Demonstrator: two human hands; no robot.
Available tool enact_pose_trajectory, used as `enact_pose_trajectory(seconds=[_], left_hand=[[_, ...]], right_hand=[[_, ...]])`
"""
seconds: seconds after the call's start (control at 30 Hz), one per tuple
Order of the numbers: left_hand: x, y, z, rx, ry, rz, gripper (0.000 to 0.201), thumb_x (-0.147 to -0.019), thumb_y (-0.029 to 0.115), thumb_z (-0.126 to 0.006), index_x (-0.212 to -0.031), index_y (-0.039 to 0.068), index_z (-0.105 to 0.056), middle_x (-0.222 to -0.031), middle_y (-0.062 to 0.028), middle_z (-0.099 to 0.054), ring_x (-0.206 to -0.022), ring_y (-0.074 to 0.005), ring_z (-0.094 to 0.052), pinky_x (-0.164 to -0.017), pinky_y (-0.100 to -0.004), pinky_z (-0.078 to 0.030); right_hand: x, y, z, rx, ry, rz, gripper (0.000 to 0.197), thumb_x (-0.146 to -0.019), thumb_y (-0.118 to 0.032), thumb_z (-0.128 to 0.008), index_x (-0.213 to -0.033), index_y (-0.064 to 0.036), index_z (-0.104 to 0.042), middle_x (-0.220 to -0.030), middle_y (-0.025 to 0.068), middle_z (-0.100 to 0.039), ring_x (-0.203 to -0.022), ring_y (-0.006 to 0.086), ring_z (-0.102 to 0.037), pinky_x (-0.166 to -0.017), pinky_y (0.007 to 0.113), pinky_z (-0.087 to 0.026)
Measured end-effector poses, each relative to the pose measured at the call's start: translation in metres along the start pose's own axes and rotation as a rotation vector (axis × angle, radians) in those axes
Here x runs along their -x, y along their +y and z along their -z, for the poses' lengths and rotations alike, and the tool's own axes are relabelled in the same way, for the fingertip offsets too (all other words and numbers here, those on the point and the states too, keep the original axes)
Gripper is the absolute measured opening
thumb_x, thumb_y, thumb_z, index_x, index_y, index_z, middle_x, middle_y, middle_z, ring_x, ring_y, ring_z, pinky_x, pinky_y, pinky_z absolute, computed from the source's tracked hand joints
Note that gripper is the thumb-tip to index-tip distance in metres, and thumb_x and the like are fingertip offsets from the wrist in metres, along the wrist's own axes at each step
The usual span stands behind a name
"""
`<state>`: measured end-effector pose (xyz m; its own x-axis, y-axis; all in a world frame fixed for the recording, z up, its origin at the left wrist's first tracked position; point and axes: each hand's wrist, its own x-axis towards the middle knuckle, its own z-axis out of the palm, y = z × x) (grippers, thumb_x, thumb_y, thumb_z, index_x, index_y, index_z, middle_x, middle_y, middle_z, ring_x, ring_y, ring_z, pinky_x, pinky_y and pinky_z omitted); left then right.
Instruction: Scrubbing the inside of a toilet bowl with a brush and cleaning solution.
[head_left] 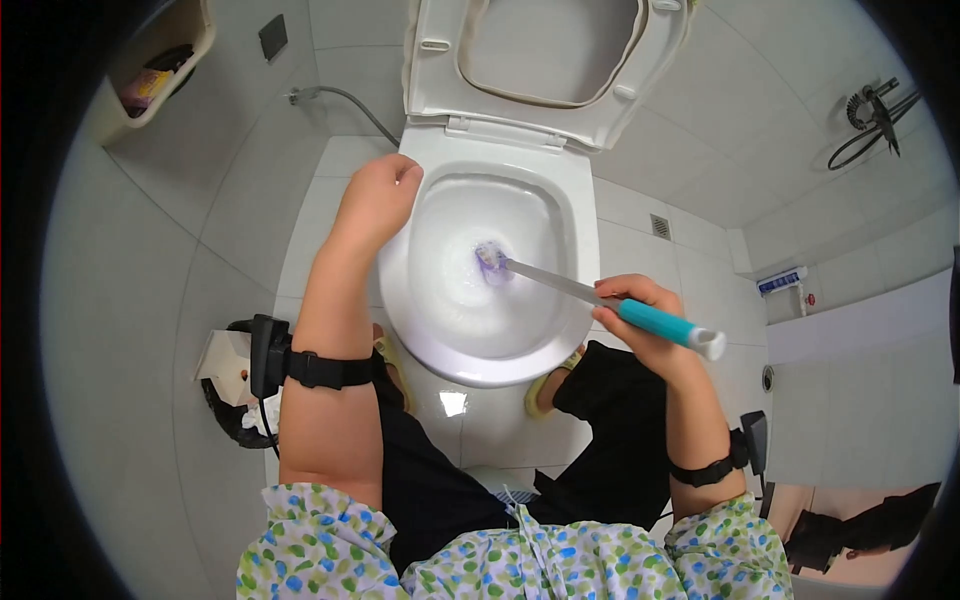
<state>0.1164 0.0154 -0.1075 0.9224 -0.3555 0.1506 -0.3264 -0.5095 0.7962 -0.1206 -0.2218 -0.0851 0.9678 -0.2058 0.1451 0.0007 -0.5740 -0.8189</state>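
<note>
A white toilet (560, 200) with its seat and lid (545, 60) raised stands in front of me. My right hand (640, 315) grips the teal handle of a toilet brush (600, 295). The brush head (490, 260) rests down in the bowl, where the water is tinted purple. My left hand (378, 195) hangs loosely closed at the bowl's left rim, holding nothing that I can see. Black straps circle both forearms.
A black waste bin (235, 395) with paper in it stands on the floor to the left. A wall shelf (155, 70) hangs at the upper left, and a hose (345, 100) runs behind the toilet. A floor drain (661, 226) lies at right, a shower head (868, 110) beyond.
</note>
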Motion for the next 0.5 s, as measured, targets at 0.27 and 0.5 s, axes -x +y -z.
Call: enact_pose_trajectory(seconds=[0.27, 0.5], left_hand=[[-0.001, 0.001, -0.001, -0.038, -0.022, 0.03, 0.032, -0.087, 0.026, -0.053, -0.102, -0.002, -0.063, -0.098, -0.0163, -0.065, -0.088, -0.0273, -0.061, -0.079, -0.0337, -0.047], [-0.001, 0.002, -0.007, -0.05, -0.023, -0.047, 0.03, -0.086, 0.023, -0.056, -0.102, -0.002, -0.063, -0.095, -0.0161, -0.066, -0.087, -0.0282, -0.062, -0.077, -0.0341, -0.047]], right_hand=[[-0.003, 0.023, -0.065, -0.44, 0.476, -0.353, 0.033, -0.079, -0.021, -0.072, -0.097, 0.0039, -0.059, -0.085, 0.0104, -0.061, -0.072, 0.0152, -0.063, -0.064, 0.025, -0.052], [-0.026, 0.039, -0.039, -0.411, 0.416, -0.427, 0.021, -0.082, -0.008, -0.065, -0.095, 0.0064, -0.058, -0.082, 0.0143, -0.064, -0.072, 0.0183, -0.066, -0.065, 0.027, -0.056]])
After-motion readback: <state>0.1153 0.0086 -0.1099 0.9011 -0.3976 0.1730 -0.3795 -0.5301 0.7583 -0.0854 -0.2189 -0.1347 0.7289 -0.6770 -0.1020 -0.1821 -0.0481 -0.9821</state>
